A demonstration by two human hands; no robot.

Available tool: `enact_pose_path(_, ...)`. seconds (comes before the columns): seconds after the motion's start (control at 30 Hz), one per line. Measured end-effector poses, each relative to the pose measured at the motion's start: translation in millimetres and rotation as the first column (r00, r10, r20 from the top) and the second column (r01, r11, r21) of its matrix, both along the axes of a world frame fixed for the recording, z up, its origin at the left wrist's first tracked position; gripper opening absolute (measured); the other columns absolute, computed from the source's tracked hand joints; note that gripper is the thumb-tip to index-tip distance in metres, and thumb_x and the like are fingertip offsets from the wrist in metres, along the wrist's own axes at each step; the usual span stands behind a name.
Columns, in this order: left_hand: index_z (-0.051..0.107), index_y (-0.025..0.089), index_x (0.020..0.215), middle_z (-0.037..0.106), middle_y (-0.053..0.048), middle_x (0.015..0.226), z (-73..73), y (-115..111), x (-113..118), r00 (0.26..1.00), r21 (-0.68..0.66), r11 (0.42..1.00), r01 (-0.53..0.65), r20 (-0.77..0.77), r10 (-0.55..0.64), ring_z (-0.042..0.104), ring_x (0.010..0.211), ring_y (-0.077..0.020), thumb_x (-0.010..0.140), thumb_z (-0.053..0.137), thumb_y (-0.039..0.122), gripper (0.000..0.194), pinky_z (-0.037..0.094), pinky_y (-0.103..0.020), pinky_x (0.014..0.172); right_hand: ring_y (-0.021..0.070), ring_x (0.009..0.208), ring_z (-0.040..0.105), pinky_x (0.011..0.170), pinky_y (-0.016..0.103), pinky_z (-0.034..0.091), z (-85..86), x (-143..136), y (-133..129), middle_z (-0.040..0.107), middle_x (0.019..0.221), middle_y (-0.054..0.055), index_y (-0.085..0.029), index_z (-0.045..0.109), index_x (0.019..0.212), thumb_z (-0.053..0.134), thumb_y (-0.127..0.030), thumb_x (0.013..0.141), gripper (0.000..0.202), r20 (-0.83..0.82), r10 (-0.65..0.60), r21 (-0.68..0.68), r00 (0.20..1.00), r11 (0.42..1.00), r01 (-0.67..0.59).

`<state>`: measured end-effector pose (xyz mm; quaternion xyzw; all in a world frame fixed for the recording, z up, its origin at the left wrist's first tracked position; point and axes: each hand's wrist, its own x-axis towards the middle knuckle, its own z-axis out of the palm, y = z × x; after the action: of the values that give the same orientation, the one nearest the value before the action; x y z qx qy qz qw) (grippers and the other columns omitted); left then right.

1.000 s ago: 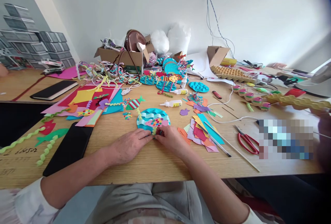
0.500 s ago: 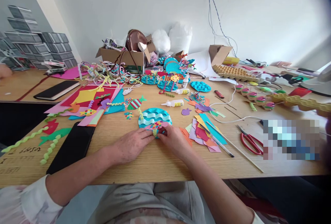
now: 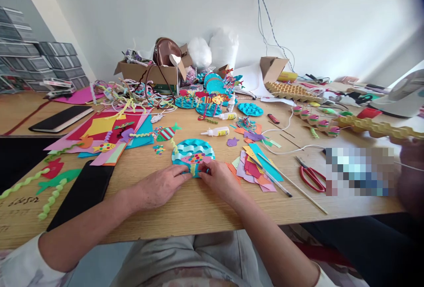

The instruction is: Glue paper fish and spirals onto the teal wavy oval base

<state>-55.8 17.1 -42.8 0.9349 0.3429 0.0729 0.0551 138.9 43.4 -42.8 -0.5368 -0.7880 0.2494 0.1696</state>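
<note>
A round blue paper disc (image 3: 179, 160) with wavy light-blue strips lies on the table in front of me. Across its lower half is a pink paper fish (image 3: 195, 159) with coloured dots, and a yellow-green fuzzy stem (image 3: 192, 170) runs down below the fish. My left hand (image 3: 164, 185) holds the disc's lower left edge, its fingertips close to the stem. Curled at the lower right edge, my right hand (image 3: 218, 179) grips the disc there, fingers touching the fish's right end. The undersides of both hands' fingertips are hidden.
Glue bottles (image 3: 217, 131) lie behind the disc. Paper scraps (image 3: 253, 170), a thin stick (image 3: 294, 187) and red-handled scissors (image 3: 312, 175) are to the right. Coloured paper sheets (image 3: 82, 134), a black phone-like slab (image 3: 82, 194) and fuzzy-stemmed paper fish (image 3: 59, 181) lie left.
The pink fish, seen tilted up earlier, now lies flatter on the disc. My right fingers have shifted slightly down off it. The whole view has turned a little to the right.
</note>
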Motion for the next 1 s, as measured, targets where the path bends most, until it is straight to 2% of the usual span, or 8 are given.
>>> enact_pose_path(0.1, 0.051, 0.014, 0.120, 0.054, -0.012, 0.117, 0.9, 0.0, -0.4, 1.000, -0.012, 1.000, -0.002, 0.028, 0.002, 0.053, 0.107, -0.0217, 0.089, 0.031, 0.010, 0.037, 0.046, -0.036, 0.091, 0.0122, 0.071, 0.057, 0.063, 0.020, 0.038, -2.1, 1.0, -1.4, 0.066, 0.079, 0.003, -0.017, 0.068, 0.077, 0.054, -0.009, 0.075, 0.017, -0.028, 0.043, 0.039, 0.999, 0.998, -0.042)
enact_pose_path(0.27, 0.051, 0.015, 0.119, 0.054, -0.011, 0.117, 1.3, 0.6, -0.6, 0.999, -0.021, 1.000, -0.010, 0.048, 0.011, 0.053, 0.107, -0.0198, 0.090, 0.029, 0.011, 0.036, 0.046, -0.033, 0.092, 0.0134, 0.077, 0.058, 0.068, 0.021, 0.039, -6.8, 2.8, -7.1, 0.065, 0.084, 0.004, -0.020, 0.071, 0.083, 0.054, -0.011, 0.078, 0.020, -0.011, 0.081, 0.075, 0.997, 0.994, -0.080)
enact_pose_path(0.53, 0.052, 0.017, 0.115, 0.054, -0.008, 0.115, 2.6, 0.7, -2.2, 0.998, -0.063, 0.997, -0.034, 0.054, 0.037, 0.056, 0.099, -0.0174, 0.090, 0.029, 0.011, 0.034, 0.048, -0.029, 0.086, 0.0137, 0.080, 0.058, 0.068, 0.021, 0.039, -5.9, 2.3, -15.4, 0.064, 0.089, 0.004, -0.022, 0.070, 0.093, 0.050, -0.014, 0.081, 0.024, 0.071, 0.084, 0.096, 0.994, 0.991, -0.091)
enact_pose_path(0.77, 0.053, 0.019, 0.114, 0.055, -0.007, 0.113, 0.7, -0.8, -8.1, 0.995, -0.049, 0.998, -0.038, 0.085, 0.042, 0.056, 0.098, -0.0164, 0.090, 0.029, 0.010, 0.036, 0.047, -0.028, 0.087, 0.0140, 0.078, 0.058, 0.064, 0.021, 0.037, -0.5, 5.4, -20.6, 0.064, 0.088, 0.004, -0.022, 0.069, 0.088, 0.048, -0.014, 0.082, 0.023, 0.091, 0.059, 0.092, 0.994, 0.994, -0.067)
enact_pose_path(0.87, 0.054, 0.019, 0.111, 0.056, -0.007, 0.112, 5.3, -4.7, -9.6, 0.998, -0.020, 0.999, -0.036, 0.048, 0.037, 0.056, 0.099, -0.0172, 0.088, 0.030, 0.006, 0.036, 0.046, -0.027, 0.085, 0.0140, 0.077, 0.058, 0.062, 0.021, 0.037, -1.0, 10.5, -23.5, 0.065, 0.087, 0.003, -0.021, 0.068, 0.084, 0.048, -0.013, 0.081, 0.022, 0.053, 0.037, 0.122, 0.998, 0.992, -0.043)
enact_pose_path(1.0, 0.056, 0.019, 0.105, 0.060, -0.007, 0.106, 22.4, -20.3, -8.1, 0.999, 0.005, 1.000, -0.023, -0.024, 0.023, 0.058, 0.093, -0.0173, 0.083, 0.036, 0.005, 0.033, 0.047, -0.027, 0.082, 0.0135, 0.073, 0.058, 0.063, 0.022, 0.038, -3.7, 19.7, -28.1, 0.064, 0.084, 0.003, -0.020, 0.066, 0.080, 0.047, -0.015, 0.082, 0.020, -0.001, 0.022, 0.184, 1.000, 0.983, -0.021)
